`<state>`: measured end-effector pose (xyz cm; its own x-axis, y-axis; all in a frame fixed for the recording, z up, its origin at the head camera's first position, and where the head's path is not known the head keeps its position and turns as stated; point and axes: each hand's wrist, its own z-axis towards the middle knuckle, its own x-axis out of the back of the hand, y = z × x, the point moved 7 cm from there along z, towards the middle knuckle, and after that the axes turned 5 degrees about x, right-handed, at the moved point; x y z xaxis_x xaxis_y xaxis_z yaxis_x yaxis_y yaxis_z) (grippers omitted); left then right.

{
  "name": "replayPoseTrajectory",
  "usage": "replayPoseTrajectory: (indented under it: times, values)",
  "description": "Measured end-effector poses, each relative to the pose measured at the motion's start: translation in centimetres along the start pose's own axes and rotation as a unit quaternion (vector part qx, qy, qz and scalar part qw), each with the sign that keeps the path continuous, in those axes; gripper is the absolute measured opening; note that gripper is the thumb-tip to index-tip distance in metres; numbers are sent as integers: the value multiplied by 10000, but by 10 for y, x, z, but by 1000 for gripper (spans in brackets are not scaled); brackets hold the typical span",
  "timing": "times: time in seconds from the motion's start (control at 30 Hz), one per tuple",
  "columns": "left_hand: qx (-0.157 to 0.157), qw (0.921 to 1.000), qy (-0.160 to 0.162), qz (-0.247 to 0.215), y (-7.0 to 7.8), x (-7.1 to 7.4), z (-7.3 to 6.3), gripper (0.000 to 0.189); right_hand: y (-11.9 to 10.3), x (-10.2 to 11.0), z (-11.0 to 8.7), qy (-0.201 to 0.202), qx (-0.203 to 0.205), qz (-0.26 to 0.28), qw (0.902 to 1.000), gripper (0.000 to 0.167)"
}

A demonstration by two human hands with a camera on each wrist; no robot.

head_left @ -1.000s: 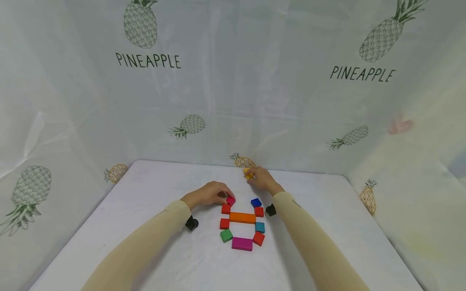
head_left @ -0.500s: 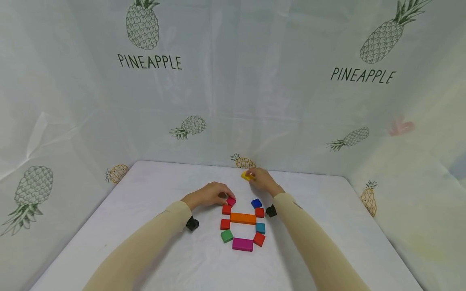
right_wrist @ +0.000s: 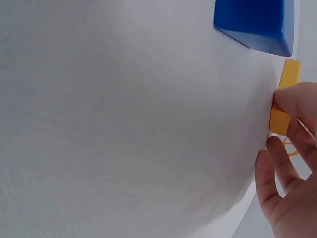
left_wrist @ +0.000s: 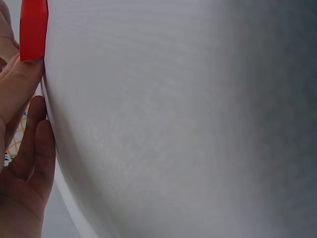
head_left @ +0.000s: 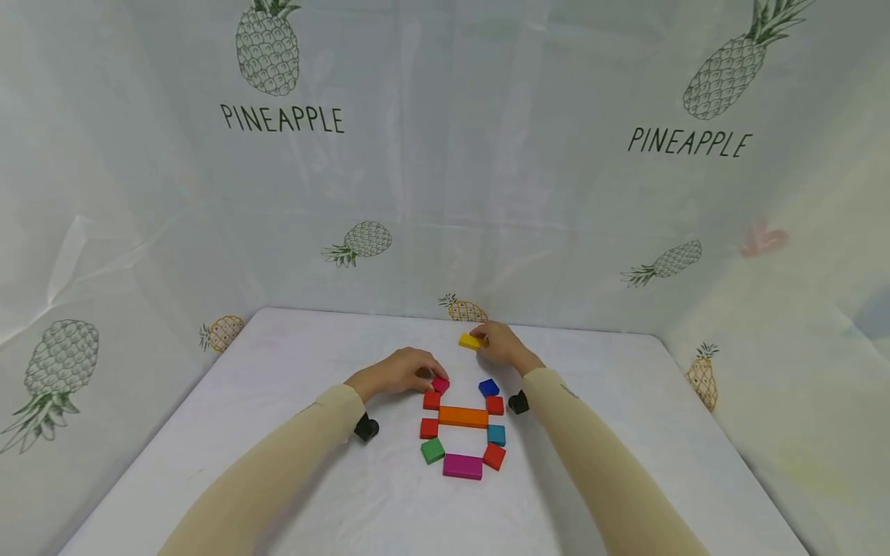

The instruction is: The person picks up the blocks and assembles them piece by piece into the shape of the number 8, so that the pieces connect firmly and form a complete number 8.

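In the head view, my left hand pinches a small pink block at the upper left end of a block figure. Its thumb lies by a red block in the left wrist view. My right hand, farther back, holds a long yellow block between thumb and fingers. The yellow block lies crosswise low over the table, its right end covered by the fingers. A blue block stands nearer than the yellow one in the right wrist view.
Below the hands, red blocks, a long orange block, a teal block, a green block and a magenta block form the figure. A white-covered table meets a pineapple-print curtain at the back.
My right hand has turned the yellow block crosswise and brought it slightly nearer and to the left. My left hand stays at the pink block.
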<state>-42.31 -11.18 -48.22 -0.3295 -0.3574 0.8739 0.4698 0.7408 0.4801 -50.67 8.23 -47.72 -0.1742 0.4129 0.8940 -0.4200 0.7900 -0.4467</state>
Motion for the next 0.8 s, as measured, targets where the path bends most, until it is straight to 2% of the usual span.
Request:
replayPoseTrajectory:
  times: [0.3,0.8]
  values:
    - [-196,9998,15,-26,0,-1,1,31,-8,5,-5,96,359,-229,9990,34]
    - [-149,9999,-43,-15,-3,0,2,30,-23,6,-14,21,582,179,9981,33]
